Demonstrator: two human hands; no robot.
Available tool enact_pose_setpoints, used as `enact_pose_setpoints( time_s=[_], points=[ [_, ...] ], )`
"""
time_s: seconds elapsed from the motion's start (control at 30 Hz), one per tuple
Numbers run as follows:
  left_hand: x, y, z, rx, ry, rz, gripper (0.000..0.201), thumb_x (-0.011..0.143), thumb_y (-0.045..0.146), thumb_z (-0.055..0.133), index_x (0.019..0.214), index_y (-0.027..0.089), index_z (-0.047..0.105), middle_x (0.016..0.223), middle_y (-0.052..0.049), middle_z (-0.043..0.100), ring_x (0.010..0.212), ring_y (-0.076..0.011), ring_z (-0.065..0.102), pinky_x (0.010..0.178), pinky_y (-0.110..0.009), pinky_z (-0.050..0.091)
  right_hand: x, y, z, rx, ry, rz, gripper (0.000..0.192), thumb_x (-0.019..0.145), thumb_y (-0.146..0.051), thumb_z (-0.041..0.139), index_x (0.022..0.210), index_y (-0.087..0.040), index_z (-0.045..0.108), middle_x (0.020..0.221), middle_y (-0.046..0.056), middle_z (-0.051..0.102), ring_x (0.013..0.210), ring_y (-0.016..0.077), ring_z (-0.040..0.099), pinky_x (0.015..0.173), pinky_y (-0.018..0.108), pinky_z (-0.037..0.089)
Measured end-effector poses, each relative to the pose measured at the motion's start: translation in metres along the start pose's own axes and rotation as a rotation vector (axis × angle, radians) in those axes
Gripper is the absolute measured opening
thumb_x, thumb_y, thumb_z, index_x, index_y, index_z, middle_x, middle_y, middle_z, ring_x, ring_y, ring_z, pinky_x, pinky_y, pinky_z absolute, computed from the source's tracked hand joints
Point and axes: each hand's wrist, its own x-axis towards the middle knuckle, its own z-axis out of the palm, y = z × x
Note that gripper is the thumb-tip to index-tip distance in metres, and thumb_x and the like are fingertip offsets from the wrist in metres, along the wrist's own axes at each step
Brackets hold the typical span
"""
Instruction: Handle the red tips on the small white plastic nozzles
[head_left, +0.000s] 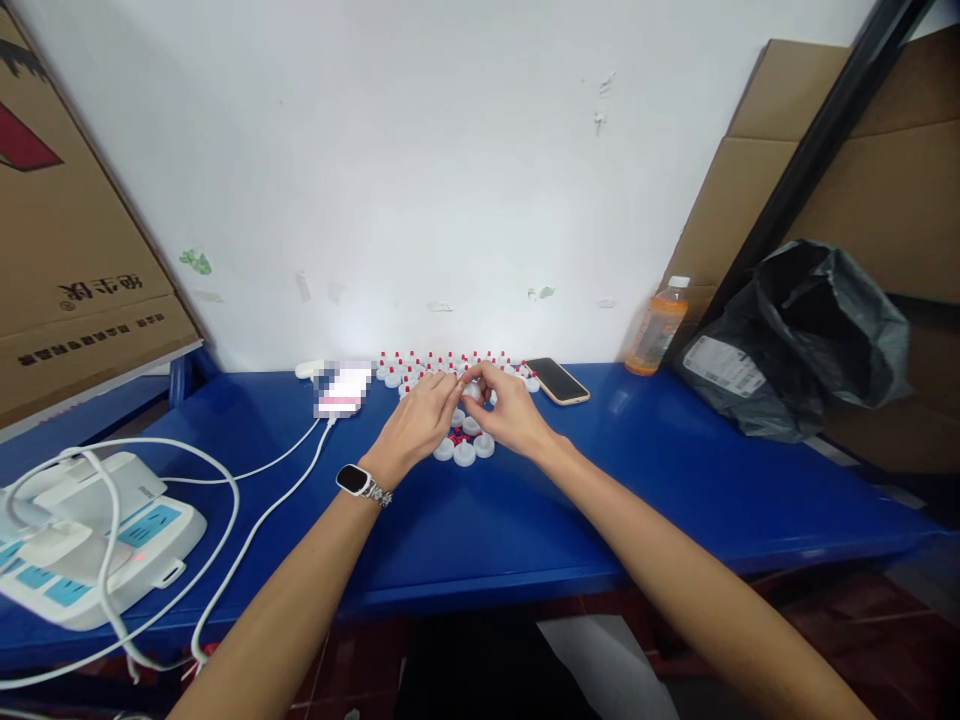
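Observation:
My left hand (417, 422) and my right hand (508, 410) meet over the blue table (660, 470), fingertips together on a small white cap (473, 392) held between them. Just below the hands lie loose white caps (465, 452) and a few small red pieces (457, 436). Behind the hands stand rows of white caps with red tips (442, 362), close to the wall. A watch sits on my left wrist (354, 480).
A phone (556, 380) lies right of the rows, an orange drink bottle (657, 328) farther right, then a black plastic bag (810, 335). A white power strip (90, 540) with white cables sits at the left. Cardboard boxes lean at both sides.

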Motion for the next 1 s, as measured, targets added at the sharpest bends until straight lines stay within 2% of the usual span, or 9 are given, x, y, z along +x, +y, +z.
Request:
enact_pose_setpoints(
  time_s=[0.13,0.23,0.3,0.37,0.47,0.57,0.67,0.8,1.0],
  points=[
    [0.005,0.006,0.005,-0.123,0.060,-0.068,0.035,0.104,0.037,0.028,0.082,0.020,0.049,0.080,-0.003,0.057,0.076,-0.0177,0.052,0.072,-0.032,0.039,0.001,-0.001,-0.003,-0.032,0.048,-0.056,0.018,0.086,-0.017,0.052,0.102,-0.019,0.058,0.092,0.004,0.063,0.078,0.0162,0.057,0.075,0.028,0.046],
    [0.006,0.005,0.002,-0.230,0.182,-0.228,0.040,0.103,0.042,0.028,0.073,0.020,0.043,0.066,0.001,0.048,0.062,-0.0147,0.045,0.060,-0.029,0.034,0.003,0.006,-0.008,-0.087,0.084,-0.065,0.019,0.084,-0.013,0.051,0.099,-0.019,0.060,0.099,0.006,0.063,0.083,0.0177,0.058,0.078,0.030,0.046],
    [0.005,0.000,-0.004,-0.269,0.276,-0.341,0.045,0.103,0.046,0.025,0.068,0.021,0.038,0.059,0.003,0.039,0.056,-0.0137,0.039,0.055,-0.029,0.029,0.004,0.012,-0.012,-0.115,0.161,-0.012,0.018,0.083,-0.013,0.052,0.098,-0.019,0.061,0.102,0.006,0.064,0.082,0.0178,0.059,0.079,0.031,0.046],
    [0.003,-0.007,-0.007,-0.238,0.161,-0.282,0.046,0.102,0.046,0.028,0.066,0.020,0.040,0.058,0.003,0.039,0.058,-0.0144,0.040,0.057,-0.029,0.030,0.005,0.017,-0.013,-0.103,0.203,0.059,0.018,0.082,-0.016,0.056,0.098,-0.019,0.062,0.100,0.005,0.067,0.080,0.0174,0.059,0.077,0.030,0.046],
    [0.001,-0.014,-0.006,-0.055,-0.086,-0.099,0.040,0.099,0.041,0.039,0.071,0.019,0.057,0.073,-0.002,0.055,0.075,-0.0185,0.050,0.073,-0.032,0.038,0.005,0.024,-0.008,-0.062,0.106,0.121,0.014,0.082,-0.021,0.060,0.094,-0.021,0.065,0.093,0.001,0.070,0.081,0.0172,0.061,0.076,0.029,0.045],
    [0.000,-0.016,-0.001,0.028,-0.175,-0.072,0.034,0.097,0.039,0.044,0.083,0.021,0.070,0.088,-0.005,0.061,0.088,-0.0223,0.053,0.083,-0.037,0.040,0.004,0.032,0.000,-0.068,0.020,0.176,0.010,0.082,-0.024,0.061,0.090,-0.021,0.068,0.089,0.000,0.071,0.082,0.0173,0.063,0.076,0.030,0.045],
    [0.000,-0.016,0.000,0.030,-0.198,-0.084,0.035,0.097,0.039,0.043,0.089,0.021,0.072,0.091,-0.006,0.062,0.092,-0.0236,0.055,0.086,-0.039,0.042,0.004,0.044,0.003,-0.101,0.002,0.238,0.010,0.081,-0.026,0.064,0.089,-0.021,0.068,0.087,0.001,0.072,0.080,0.0177,0.063,0.075,0.030,0.045],
    [0.000,-0.020,0.001,0.025,-0.156,-0.096,0.037,0.099,0.037,0.039,0.094,0.020,0.071,0.092,-0.007,0.063,0.093,-0.0238,0.057,0.088,-0.040,0.044,0.005,0.055,0.003,-0.072,-0.025,0.274,0.009,0.080,-0.025,0.065,0.087,-0.020,0.067,0.091,0.002,0.072,0.080,0.0166,0.065,0.073,0.029,0.047],
    [-0.002,-0.029,0.009,0.042,-0.088,-0.117,0.029,0.097,0.031,0.045,0.110,0.019,0.067,0.110,-0.010,0.066,0.105,-0.0261,0.057,0.094,-0.042,0.046,0.004,0.059,0.005,-0.042,-0.108,0.298,0.008,0.081,-0.022,0.065,0.089,-0.019,0.066,0.089,0.003,0.072,0.081,0.0166,0.067,0.073,0.028,0.049]
  ],
)
